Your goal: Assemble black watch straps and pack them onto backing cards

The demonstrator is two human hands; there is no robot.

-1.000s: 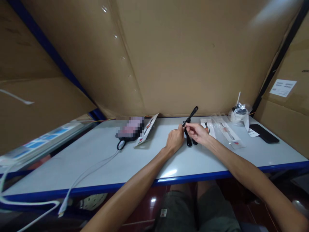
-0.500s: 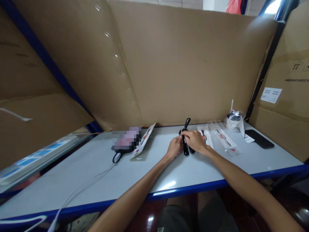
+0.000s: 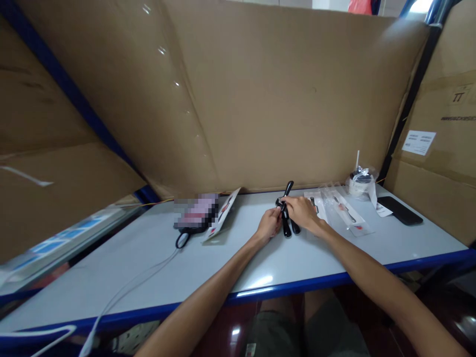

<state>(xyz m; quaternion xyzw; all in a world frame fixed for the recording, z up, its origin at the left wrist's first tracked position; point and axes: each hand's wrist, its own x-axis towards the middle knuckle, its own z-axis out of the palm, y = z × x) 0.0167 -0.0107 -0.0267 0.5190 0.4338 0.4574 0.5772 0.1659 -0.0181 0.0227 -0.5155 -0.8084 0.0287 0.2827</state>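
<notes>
Several glossy black-handled utensils (image 3: pixel 289 188) lie crossed in a small bunch near the middle of the table; their exact kind cannot be made out. From the left, my left hand (image 3: pixel 270 224) pinches the bunch near its middle with closed fingers. My right hand (image 3: pixel 302 210) comes in from the other side, its bent fingers gripping the same crossing point. Two handle ends point toward me below the hands, and one points away above them. The heads are mostly hidden by my fingers.
Clear plastic packs with printed cards (image 3: pixel 347 210) lie right of my hands, near a bagged cup (image 3: pixel 360 182) and a black phone (image 3: pixel 399 210). Leftward, a tilted printed card (image 3: pixel 223 218) stands beside a blurred device (image 3: pixel 197 213) with a trailing white cable (image 3: pixel 137 280). Cardboard (image 3: pixel 267 99) walls the back.
My right fingers have shifted slightly at the crossing, and the lower handles now show more clearly, spread a little apart. My left hand stays nearly in place. The camera view has shifted slightly.
</notes>
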